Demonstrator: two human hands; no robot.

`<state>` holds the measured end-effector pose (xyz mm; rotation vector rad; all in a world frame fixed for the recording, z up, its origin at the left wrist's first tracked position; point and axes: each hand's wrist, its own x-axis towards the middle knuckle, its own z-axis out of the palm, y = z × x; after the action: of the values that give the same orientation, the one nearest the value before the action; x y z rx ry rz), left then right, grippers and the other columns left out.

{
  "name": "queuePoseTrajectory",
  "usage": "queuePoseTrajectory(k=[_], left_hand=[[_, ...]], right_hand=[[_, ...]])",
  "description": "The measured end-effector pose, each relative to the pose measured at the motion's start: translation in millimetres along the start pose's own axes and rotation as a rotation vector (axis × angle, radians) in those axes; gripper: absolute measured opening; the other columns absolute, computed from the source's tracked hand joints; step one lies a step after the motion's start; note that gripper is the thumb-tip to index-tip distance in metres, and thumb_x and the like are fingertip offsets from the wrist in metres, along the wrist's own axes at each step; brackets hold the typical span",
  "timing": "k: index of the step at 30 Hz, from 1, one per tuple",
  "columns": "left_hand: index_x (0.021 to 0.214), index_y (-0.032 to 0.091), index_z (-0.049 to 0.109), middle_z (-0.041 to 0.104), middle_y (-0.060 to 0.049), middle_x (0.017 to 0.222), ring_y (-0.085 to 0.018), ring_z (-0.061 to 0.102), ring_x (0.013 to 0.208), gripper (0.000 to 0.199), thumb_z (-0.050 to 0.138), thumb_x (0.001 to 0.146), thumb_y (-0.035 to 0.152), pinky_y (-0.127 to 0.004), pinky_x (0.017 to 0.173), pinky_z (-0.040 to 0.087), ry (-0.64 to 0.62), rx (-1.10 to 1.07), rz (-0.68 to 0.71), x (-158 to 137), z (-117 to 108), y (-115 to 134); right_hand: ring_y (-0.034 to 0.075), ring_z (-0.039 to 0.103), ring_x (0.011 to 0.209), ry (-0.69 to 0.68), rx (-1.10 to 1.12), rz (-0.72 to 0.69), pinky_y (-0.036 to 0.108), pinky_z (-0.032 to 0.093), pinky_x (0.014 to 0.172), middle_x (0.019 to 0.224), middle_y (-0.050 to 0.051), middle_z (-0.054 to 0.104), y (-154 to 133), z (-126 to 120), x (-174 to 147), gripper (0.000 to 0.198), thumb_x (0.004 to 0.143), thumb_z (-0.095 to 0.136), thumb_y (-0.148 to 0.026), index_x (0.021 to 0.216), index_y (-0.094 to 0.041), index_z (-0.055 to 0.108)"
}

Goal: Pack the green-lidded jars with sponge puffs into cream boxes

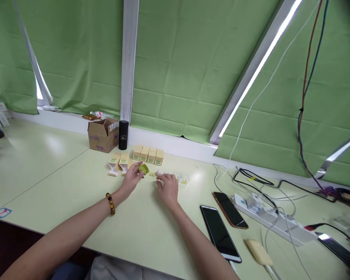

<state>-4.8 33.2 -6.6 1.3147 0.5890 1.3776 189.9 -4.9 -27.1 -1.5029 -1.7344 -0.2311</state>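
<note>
My left hand (pixel 132 177) is closed around a small green square cup (pixel 144 168), held tilted a little above the table with the fingers at its sides. My right hand (pixel 168 188) is low over the table, fingers loosely bent and thumb apart; I see nothing between them. Just beyond its fingertips is a small pale pink thing (pixel 160 172), partly hidden. Small yellow pieces (pixel 152 174) lie between the two hands. Right of my right hand sits a clear plastic tray (pixel 183 179) with something yellow in it.
Behind the hands stand several small tan boxes (pixel 148 154); two opened ones (pixel 116 163) lie left. Farther back are a cardboard box (pixel 103 136) and a black tumbler (pixel 123 135). Phones (pixel 221 233), a power strip (pixel 271 217) and tangled cables occupy the right side.
</note>
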Motion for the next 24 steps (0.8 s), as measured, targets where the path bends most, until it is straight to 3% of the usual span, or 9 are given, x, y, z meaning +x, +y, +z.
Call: queuePoseTrajectory(k=[4,11,16,20,24], left_hand=[[0.121,0.017,0.062,0.069,-0.006,0.097,-0.014,0.059,0.076,0.049,0.077,0.084,0.045,-0.029,0.071,0.050,0.049,-0.106,-0.034,0,-1,-3],[0.114,0.015,0.068,0.070,-0.011,0.098,-0.019,0.064,0.083,0.033,0.069,0.091,0.038,-0.030,0.070,0.048,0.003,-0.285,-0.086,-2,0,1],[0.115,0.013,0.067,0.071,-0.013,0.099,-0.020,0.065,0.085,0.032,0.067,0.093,0.037,-0.030,0.070,0.048,-0.007,-0.324,-0.089,-2,1,2],[0.114,0.013,0.067,0.071,-0.012,0.096,-0.019,0.063,0.081,0.033,0.067,0.092,0.036,-0.030,0.069,0.047,-0.001,-0.333,-0.087,-2,2,2],[0.114,0.013,0.067,0.070,-0.011,0.093,-0.018,0.062,0.078,0.033,0.067,0.092,0.037,-0.029,0.069,0.048,0.030,-0.328,-0.081,-2,2,1]], right_hand=[[0.030,0.047,0.103,-0.103,-0.229,-0.094,0.043,0.036,0.083,0.102,0.012,0.068,-1,10,20,0.027,0.083,0.061,-0.005,0.095,-0.023,0.078],[0.031,0.044,0.105,-0.193,-0.412,-0.134,0.044,0.032,0.087,0.100,0.016,0.063,-8,28,43,0.025,0.076,0.062,-0.002,0.085,-0.018,0.079],[0.032,0.046,0.105,-0.213,-0.413,-0.134,0.044,0.032,0.087,0.098,0.018,0.064,-11,32,43,0.024,0.081,0.058,-0.002,0.083,-0.014,0.079],[0.030,0.051,0.104,-0.227,-0.372,-0.169,0.042,0.034,0.086,0.101,0.016,0.067,-15,21,35,0.022,0.079,0.059,-0.003,0.085,-0.015,0.076],[0.024,0.058,0.081,-0.265,-0.278,-0.155,0.036,0.037,0.072,0.082,0.011,0.069,-24,3,13,0.018,0.074,0.061,-0.003,0.081,-0.017,0.070]])
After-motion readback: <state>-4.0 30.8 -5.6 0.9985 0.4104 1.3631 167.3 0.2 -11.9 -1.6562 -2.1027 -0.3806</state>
